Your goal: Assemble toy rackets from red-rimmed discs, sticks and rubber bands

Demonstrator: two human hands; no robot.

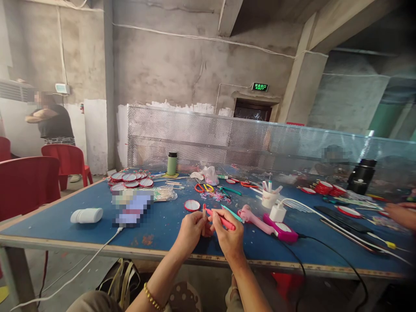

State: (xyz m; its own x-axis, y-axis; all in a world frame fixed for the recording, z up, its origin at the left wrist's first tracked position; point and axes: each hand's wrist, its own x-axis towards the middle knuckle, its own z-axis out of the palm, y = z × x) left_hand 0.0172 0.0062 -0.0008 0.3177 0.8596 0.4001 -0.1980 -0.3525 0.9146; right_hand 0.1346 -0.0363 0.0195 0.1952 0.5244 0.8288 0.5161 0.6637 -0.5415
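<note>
My left hand (191, 229) pinches a small, flat wooden-looking stick (204, 213) upright; its top end looks red. A red pen (225, 221) is gripped in my right hand (230, 237), its tip pointing left at the stick. The two hands are close together above the front of the blue table (107, 240). Just beyond them lies a round, red-rimmed disc (192, 205) with a pale face. A teal pen (231, 212) rests behind my right hand. My left fingertips partly hide the lower end of the stick.
Left are a phone (134, 210) on a cable and a white bottle (86, 215). Right are a pink glue gun (255, 219), a magenta power strip (281, 229) and a cup of pens (270, 197). Pliers and red-rimmed discs lie behind. Another person's hand (401, 214) reaches in at right.
</note>
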